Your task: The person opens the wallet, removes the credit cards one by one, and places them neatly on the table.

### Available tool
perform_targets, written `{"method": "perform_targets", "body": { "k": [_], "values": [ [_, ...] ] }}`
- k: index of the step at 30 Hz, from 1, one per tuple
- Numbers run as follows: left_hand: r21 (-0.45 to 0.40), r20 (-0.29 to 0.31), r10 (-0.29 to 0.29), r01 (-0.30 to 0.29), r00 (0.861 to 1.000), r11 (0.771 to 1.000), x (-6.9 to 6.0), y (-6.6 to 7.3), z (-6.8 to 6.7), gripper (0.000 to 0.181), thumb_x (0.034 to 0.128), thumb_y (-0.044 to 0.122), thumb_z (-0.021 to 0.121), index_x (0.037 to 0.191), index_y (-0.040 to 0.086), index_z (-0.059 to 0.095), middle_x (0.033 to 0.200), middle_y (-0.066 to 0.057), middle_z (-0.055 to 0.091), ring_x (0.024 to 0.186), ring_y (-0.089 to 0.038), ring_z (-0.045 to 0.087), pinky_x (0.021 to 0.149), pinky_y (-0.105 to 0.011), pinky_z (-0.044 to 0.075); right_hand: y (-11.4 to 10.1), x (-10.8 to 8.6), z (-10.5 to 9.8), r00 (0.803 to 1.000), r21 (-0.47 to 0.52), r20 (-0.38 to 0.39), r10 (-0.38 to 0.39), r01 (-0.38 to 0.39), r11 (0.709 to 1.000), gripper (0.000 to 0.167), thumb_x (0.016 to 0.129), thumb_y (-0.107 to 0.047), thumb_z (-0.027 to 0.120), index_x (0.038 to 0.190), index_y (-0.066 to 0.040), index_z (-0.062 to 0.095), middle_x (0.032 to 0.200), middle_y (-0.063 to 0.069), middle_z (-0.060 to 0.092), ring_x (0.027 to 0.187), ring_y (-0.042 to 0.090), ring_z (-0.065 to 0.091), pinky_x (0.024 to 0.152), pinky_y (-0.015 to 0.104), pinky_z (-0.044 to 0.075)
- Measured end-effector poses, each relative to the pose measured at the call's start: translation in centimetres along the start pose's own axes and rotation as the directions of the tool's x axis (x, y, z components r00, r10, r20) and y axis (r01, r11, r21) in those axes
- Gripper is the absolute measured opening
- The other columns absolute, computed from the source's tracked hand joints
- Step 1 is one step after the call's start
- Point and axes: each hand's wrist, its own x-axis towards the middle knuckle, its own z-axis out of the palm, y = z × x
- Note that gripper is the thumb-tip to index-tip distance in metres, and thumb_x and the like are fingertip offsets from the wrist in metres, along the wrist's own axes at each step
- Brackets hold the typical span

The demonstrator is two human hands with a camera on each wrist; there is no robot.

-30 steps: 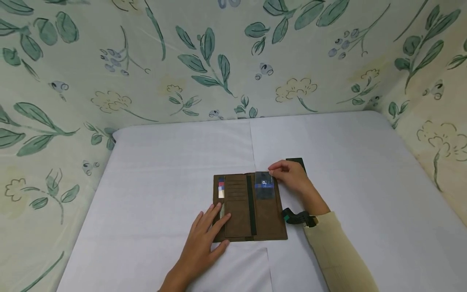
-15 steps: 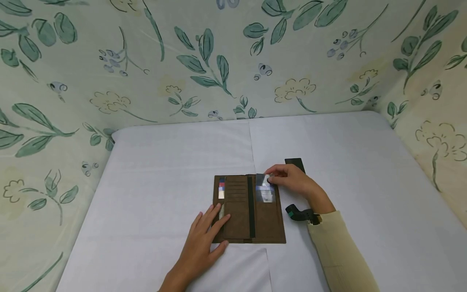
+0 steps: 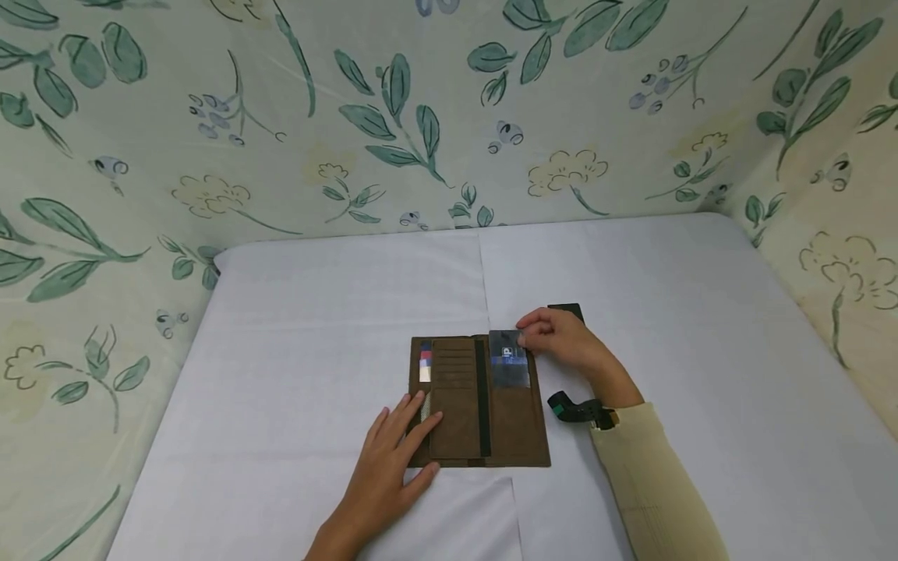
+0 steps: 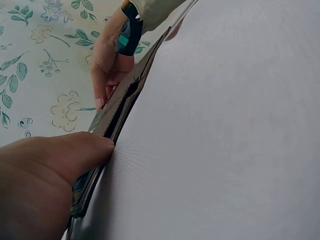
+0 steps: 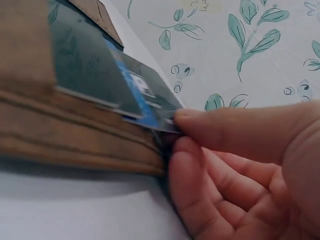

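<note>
A brown long wallet [image 3: 515, 425] lies opened out on the white-covered table. My left hand [image 3: 393, 460] rests on its left panel with spread, straight fingers; the left wrist view shows that thumb [image 4: 92, 150] at the wallet's edge. At the top of the right panel is a dark, glossy card [image 3: 507, 366] with a blue band and white lettering. My right hand [image 3: 564, 339] pinches the card's outer corner between thumb and forefinger, and the other fingers curl beneath. In the right wrist view the card [image 5: 150, 90] overlaps another dark glossy sheet whose kind I cannot tell.
Behind my right hand lies a flat black object [image 3: 571, 310], partly covered. Colourful cards or papers [image 3: 426, 365] show in the wallet's left slot. A black strap [image 3: 482, 397] runs down the middle. Floral cloth [image 3: 421, 117] hangs around the table.
My right hand moved slightly left over the card, then back right to its corner. The glare on the card has gone and its lettering shows again. My left hand stays on the wallet.
</note>
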Motion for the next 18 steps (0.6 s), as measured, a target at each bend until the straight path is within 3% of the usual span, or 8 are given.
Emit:
{"method": "perform_targets", "body": {
  "k": [4,7,14,18],
  "values": [
    [0.0,-0.005,0.005,-0.005,1.0,1.0,0.02,0.05,-0.01,0.062,0.0886,0.039,0.066,0.145,0.025,0.044,0.158,-0.005,0.025,0.144,-0.029,0.024,0.112,-0.056,0.019,0.16,0.2,0.24,0.993,0.035,-0.086,0.084,-0.082,0.996,0.034,0.089,-0.025,0.069,0.113,-0.002,0.062,0.088,0.006,0.073,0.078,0.021,0.062,0.08,0.033,0.046],
    [0.0,-0.003,0.004,-0.004,1.0,1.0,-0.02,0.02,0.05,0.062,0.0887,0.039,0.066,0.145,0.025,0.044,0.158,-0.005,0.025,0.144,-0.029,0.023,0.112,-0.056,0.019,0.27,0.24,0.31,0.989,0.068,-0.101,0.109,-0.103,0.992,0.034,0.087,-0.028,0.071,0.11,-0.002,0.064,0.086,0.006,0.072,0.076,0.02,0.063,0.077,0.031,0.048],
    [0.003,-0.003,0.004,-0.004,1.0,1.0,-0.1,-0.05,0.06,0.062,0.0888,0.039,0.065,0.145,0.025,0.044,0.158,-0.005,0.025,0.144,-0.028,0.023,0.112,-0.055,0.018,0.51,-0.26,-0.02,0.999,0.107,0.035,-0.021,0.017,0.994,0.035,0.089,-0.019,0.07,0.12,-0.005,0.06,0.097,0.012,0.067,0.087,0.023,0.061,0.081,0.034,0.049],
    [0.012,-0.012,0.012,-0.012,1.0,1.0,-0.04,-0.03,-0.03,0.062,0.0884,0.04,0.066,0.145,0.025,0.045,0.158,-0.005,0.026,0.144,-0.029,0.025,0.112,-0.056,0.019,0.44,-0.31,-0.15,0.997,0.116,0.052,-0.057,0.051,0.992,0.034,0.09,-0.013,0.067,0.122,-0.005,0.059,0.099,0.014,0.068,0.089,0.022,0.06,0.081,0.033,0.049]
  ]
}}
